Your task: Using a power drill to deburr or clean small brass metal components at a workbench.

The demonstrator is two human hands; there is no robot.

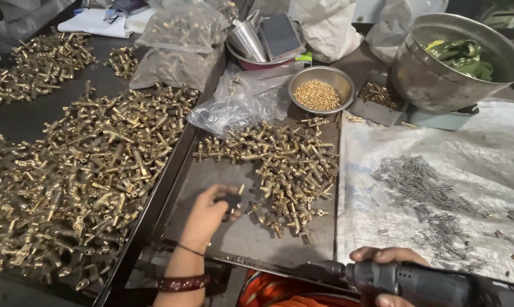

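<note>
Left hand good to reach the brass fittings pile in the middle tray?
Probably yes. The left hand hovers over the middle tray right beside the brass fittings pile, nothing between them, though its fingers already pinch a small dark part.

brass-gold fittings [279,165] on a dark grey tray [234,239] — dull silver springs [424,196] on a white woven sheet [484,153], gold bits in a steel bowl [320,77], green cloth [461,57], a dark grey power tool [416,281].
</note>
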